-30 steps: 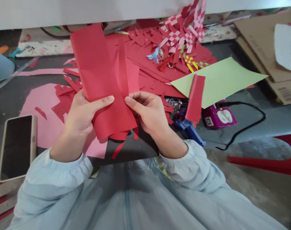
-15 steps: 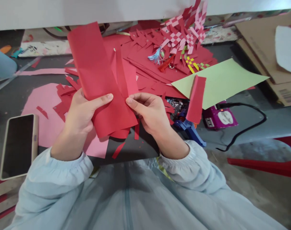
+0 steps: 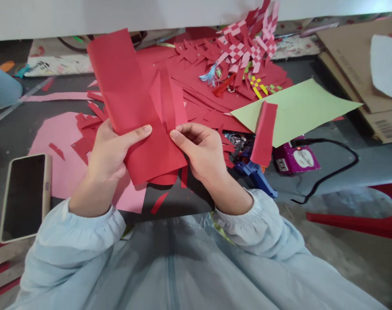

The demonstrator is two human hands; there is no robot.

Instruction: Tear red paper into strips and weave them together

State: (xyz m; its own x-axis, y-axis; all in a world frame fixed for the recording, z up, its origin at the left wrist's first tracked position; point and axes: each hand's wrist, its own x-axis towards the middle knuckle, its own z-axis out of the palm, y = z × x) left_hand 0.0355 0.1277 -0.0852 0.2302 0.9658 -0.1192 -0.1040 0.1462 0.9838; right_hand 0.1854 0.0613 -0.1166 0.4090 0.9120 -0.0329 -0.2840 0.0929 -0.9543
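A folded sheet of red paper is held up in front of me, over the table. My left hand grips its left side, thumb lying across the front and fingers hidden behind. With thumb and forefinger, my right hand pinches the right edge, where a narrow flap of the same red paper stands up, partly separated from the rest. Behind and below lie pink paper and small red scraps.
Woven red-and-pink paper pieces lie on red sheets at the back. Right of my hands are a pale green sheet, a folded red strip, a blue tool, a purple box with a black cable, and cardboard. A phone lies left.
The narrow flap has shifted slightly to the right and the gap above my right fingers looks a little longer. The folded sheet's top has tipped slightly left. Both hands keep their grip.
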